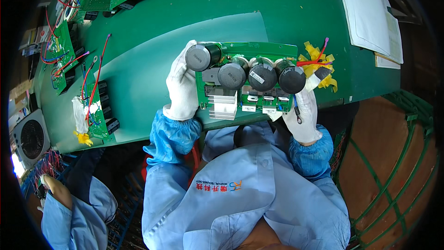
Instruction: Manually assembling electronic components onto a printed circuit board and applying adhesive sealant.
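At frame centre, left hand point(181, 88) and right hand point(303, 113) clamp the circuit board point(245, 76) by opposite edges; grip should stay off the capacitors point(247, 71).

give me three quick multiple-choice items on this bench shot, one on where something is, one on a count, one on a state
1. Where does the stack of white papers lie?
A. far right of the green table
B. under the held board
C. on the person's lap

2. How many large dark cylindrical capacitors stand on the held circuit board?
A. two
B. four
C. six

3. How is the held circuit board supported?
A. lying flat and untouched on the mat
B. gripped by the left hand alone
C. held at both ends by gloved hands

Answers:
1 A, the papers sit at the table's far right corner.
2 B, four round tops show in a row.
3 C, the left hand grips the left end and the right hand the right end, both in white gloves.
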Demonstrator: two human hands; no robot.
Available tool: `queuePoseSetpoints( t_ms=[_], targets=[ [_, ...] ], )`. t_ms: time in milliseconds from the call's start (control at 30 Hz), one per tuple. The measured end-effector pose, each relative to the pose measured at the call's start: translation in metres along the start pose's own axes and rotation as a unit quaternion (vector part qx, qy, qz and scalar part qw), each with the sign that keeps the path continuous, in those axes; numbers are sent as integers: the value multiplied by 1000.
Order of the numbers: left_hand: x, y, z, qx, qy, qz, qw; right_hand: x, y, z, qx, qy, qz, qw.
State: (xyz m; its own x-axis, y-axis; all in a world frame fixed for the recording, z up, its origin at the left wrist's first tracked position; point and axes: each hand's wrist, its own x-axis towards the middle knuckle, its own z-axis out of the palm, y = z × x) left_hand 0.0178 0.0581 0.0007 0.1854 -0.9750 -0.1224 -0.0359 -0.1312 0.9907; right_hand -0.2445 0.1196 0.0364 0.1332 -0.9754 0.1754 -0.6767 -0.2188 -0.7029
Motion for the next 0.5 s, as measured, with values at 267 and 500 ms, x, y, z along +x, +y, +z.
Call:
queuePoseSetpoints(
  t_ms=[267, 500],
  targets=[
    [-1, -7, -2, -154, -11, -40, 987, -2, 3, 1, 22, 3, -3, 1000],
    [1, -13, -3, -131, -19, -44, 990, -4, 5, 1, 39, -5, 5, 999]
  ],
)
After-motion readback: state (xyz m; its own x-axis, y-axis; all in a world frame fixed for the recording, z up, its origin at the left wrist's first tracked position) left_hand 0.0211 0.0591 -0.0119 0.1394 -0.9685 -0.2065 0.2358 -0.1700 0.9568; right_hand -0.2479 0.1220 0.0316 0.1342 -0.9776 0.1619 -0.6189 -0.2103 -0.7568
